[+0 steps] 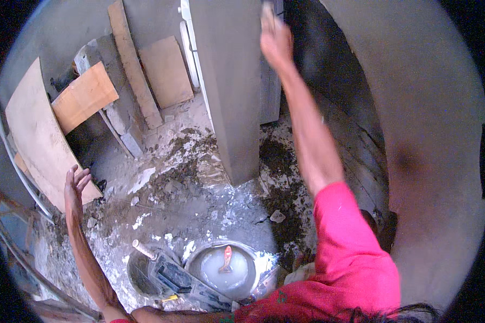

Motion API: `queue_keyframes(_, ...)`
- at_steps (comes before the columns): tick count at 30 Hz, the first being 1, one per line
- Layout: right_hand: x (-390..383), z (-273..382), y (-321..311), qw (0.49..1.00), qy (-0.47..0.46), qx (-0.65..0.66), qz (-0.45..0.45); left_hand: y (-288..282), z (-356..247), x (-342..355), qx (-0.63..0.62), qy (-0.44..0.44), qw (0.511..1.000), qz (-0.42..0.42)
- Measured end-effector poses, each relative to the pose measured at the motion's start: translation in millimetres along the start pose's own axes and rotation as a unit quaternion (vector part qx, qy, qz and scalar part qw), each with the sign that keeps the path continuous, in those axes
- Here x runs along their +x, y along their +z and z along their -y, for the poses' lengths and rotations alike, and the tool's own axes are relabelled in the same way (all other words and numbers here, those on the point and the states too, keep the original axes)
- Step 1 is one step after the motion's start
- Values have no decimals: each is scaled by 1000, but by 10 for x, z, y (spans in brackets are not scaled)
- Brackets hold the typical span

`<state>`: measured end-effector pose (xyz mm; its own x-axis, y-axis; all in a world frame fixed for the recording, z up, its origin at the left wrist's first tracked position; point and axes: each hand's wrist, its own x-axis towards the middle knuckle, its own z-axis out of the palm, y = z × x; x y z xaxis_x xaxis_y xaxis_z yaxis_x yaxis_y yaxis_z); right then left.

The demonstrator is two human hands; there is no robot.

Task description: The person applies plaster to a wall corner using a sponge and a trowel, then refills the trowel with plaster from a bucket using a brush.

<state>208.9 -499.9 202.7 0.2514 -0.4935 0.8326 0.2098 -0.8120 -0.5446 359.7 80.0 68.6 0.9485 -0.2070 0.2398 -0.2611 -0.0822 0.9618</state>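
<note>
My right hand (277, 46) is stretched up along the right edge of a grey plastered pillar (229, 91). Its fingers are closed around a pale, narrow tool (268, 12), blurred and partly covered by the hand, so its exact kind does not show. Out to the left, my left hand (75, 185) hangs in the air with fingers apart and nothing in them, nearest a large pale board (37, 124). Below me, a paintbrush (227, 259) with an orange-red handle lies in a round bucket (251, 290) of cloudy liquid.
Beside the bucket, a dark tub (136, 272) and a dark flat float (172, 280) sit close together. Rubble and white splashes cover the floor (183, 202). Planks (134, 64) and a plywood sheet (167, 70) lean at the back left. A curved grey wall (436, 134) stands at right.
</note>
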Motion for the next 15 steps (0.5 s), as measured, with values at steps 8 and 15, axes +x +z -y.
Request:
queue_keyframes(8, -1514, -827, -43, 993, 102, 22, -58, -335, 221, 62, 30, -18, 999, -10)
queue_keyframes(15, -501, -155, 301, 942, -277, -152, -116, -297, 300, 41, 50, -49, 998, -9)
